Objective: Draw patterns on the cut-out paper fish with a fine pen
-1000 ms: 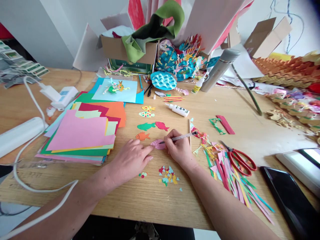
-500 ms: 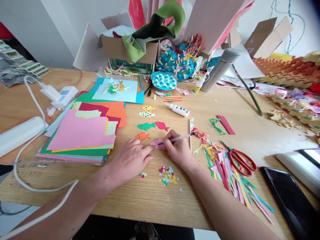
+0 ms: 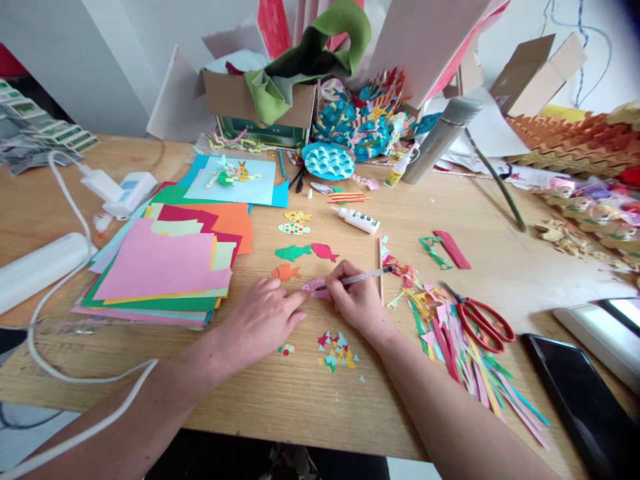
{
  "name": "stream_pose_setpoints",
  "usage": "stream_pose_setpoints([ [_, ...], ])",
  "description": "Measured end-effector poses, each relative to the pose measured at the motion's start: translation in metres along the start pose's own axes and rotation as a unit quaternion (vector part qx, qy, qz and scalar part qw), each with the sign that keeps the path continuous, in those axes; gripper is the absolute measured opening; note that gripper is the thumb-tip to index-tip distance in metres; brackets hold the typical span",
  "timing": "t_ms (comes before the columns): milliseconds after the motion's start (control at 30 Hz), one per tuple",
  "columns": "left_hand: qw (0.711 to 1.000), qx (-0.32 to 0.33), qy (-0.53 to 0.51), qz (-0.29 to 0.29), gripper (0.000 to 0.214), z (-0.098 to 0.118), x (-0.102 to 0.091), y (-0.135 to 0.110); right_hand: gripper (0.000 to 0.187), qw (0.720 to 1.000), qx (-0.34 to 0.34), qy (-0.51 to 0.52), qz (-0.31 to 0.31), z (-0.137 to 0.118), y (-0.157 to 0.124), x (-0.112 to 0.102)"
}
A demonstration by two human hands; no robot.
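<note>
A pink paper fish (image 3: 315,287) with dark pen marks lies flat on the wooden table (image 3: 280,400). My right hand (image 3: 356,297) grips a pen (image 3: 367,274), its tip on the fish's body. With fingers stretched out, my left hand (image 3: 267,308) rests on the table, a fingertip pressing the fish's head end. Just beyond lie an orange paper fish (image 3: 286,271), a green one (image 3: 293,253) and a red one (image 3: 325,252). Farther back are a yellow dotted fish (image 3: 297,217) and a pale dotted fish (image 3: 294,229). Small paper triangles (image 3: 340,350) lie nearer me.
Coloured paper sheets (image 3: 160,260) are stacked at left, beside a white cable (image 3: 90,380). Red-handled scissors (image 3: 483,323) lie by paper strips (image 3: 470,373) and a phone (image 3: 575,393). A glue bottle (image 3: 357,219) and a wooden stick (image 3: 380,270) lie beyond my right hand.
</note>
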State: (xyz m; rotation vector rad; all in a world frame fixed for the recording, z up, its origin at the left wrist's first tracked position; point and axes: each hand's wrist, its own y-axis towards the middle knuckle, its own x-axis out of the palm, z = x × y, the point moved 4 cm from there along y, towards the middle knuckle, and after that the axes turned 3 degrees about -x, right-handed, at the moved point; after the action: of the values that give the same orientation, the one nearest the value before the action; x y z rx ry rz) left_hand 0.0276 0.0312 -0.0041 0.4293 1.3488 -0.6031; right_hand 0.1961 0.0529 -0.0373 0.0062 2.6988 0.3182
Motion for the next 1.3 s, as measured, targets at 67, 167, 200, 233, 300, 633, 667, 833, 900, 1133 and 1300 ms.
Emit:
stream_pose_setpoints([
  [67, 1.000, -0.002, 0.001, -0.004, 0.029, 0.0005, -0.0005, 0.0000, 0.014, 1.000, -0.002, 0.011, -0.011, -0.0014, -0.0003, 0.0012],
  [167, 1.000, -0.003, -0.001, -0.009, 0.028, 0.0007, -0.0007, -0.0003, 0.015, 1.000, 0.001, 0.014, -0.019, -0.0022, -0.0002, 0.0023],
  [200, 1.000, -0.003, -0.003, -0.008, 0.027, 0.0005, -0.0006, -0.0004, 0.015, 1.000, 0.000, 0.012, -0.020, -0.0024, 0.0000, 0.0024],
  [233, 1.000, -0.003, -0.006, -0.007, 0.027, 0.0003, -0.0003, -0.0005, 0.015, 1.000, 0.000, 0.009, -0.020, -0.0025, 0.0002, 0.0025],
  [300, 1.000, -0.002, -0.010, -0.003, 0.027, -0.0001, 0.0004, -0.0006, 0.015, 1.000, -0.003, 0.005, -0.019, -0.0029, 0.0007, 0.0025],
  [633, 1.000, -0.001, -0.007, 0.004, 0.030, 0.0000, 0.0014, -0.0001, 0.014, 1.000, 0.002, 0.014, -0.015, -0.0007, 0.0001, 0.0019],
  [667, 1.000, -0.003, -0.008, 0.002, 0.031, 0.0000, 0.0012, -0.0002, 0.014, 1.000, 0.004, 0.015, -0.009, -0.0001, 0.0000, 0.0010],
  [833, 1.000, -0.005, -0.014, 0.000, 0.034, 0.0008, -0.0002, -0.0011, 0.015, 0.999, 0.034, 0.025, 0.016, 0.0009, -0.0004, -0.0048],
  [900, 1.000, -0.005, -0.013, -0.001, 0.032, 0.0011, -0.0004, -0.0011, 0.015, 0.999, 0.044, 0.021, 0.016, 0.0002, -0.0005, -0.0060],
  [1133, 1.000, -0.006, -0.002, -0.010, 0.030, 0.0012, -0.0016, 0.0012, 0.014, 0.999, 0.035, 0.007, 0.013, -0.0006, -0.0012, -0.0051],
  [1300, 1.000, -0.008, -0.003, -0.015, 0.029, 0.0006, -0.0006, 0.0016, 0.014, 0.999, 0.034, 0.008, 0.006, -0.0002, -0.0013, -0.0045],
])
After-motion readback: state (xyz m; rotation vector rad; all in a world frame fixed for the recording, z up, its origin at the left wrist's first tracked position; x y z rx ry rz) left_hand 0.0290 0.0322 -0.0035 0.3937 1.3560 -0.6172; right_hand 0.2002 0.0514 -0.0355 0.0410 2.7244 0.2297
